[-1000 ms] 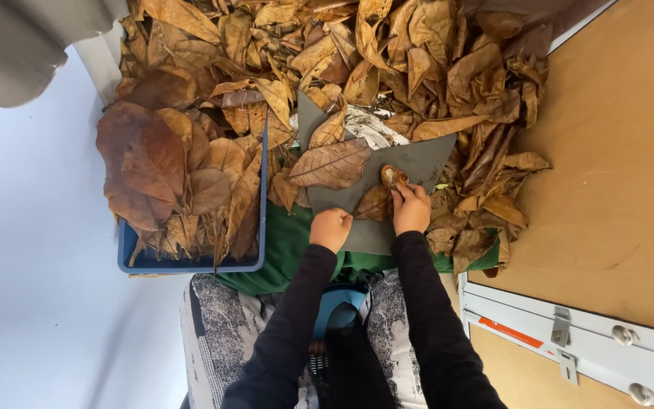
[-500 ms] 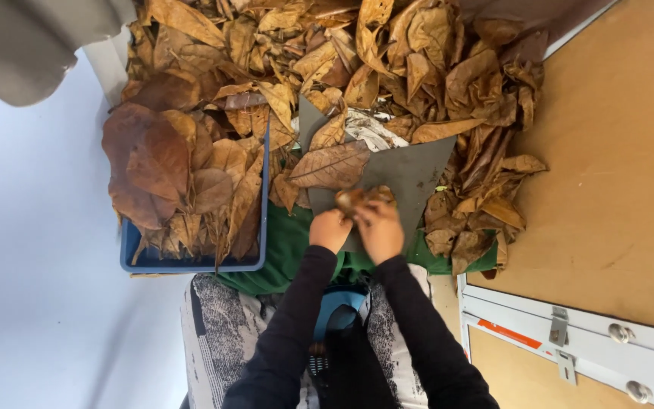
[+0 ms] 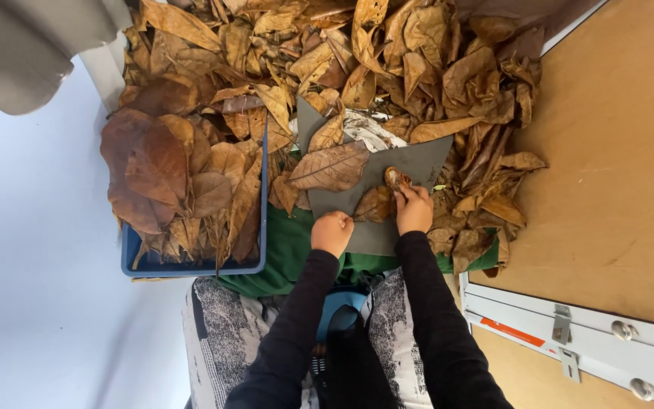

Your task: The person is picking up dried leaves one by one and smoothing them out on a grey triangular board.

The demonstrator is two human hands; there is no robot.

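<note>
We see a tan floor (image 3: 615,151) heaped with dry leaves (image 3: 418,53), a blue bin (image 3: 191,266) beside us. On the grey board (image 3: 418,163), our right hand (image 3: 415,208) fingers pinch a small leaf (image 3: 395,178); our left hand (image 3: 332,232) rests curled, empty.

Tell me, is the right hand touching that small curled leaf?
Touching: the head view shows the right hand's fingertips on the small curled leaf on the grey board.

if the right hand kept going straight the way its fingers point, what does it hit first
The right hand points up the grey board, and its fingertips already touch a small curled brown leaf. Beyond that comes bare board, then probably the heap of dry leaves; depth is unclear.
</note>
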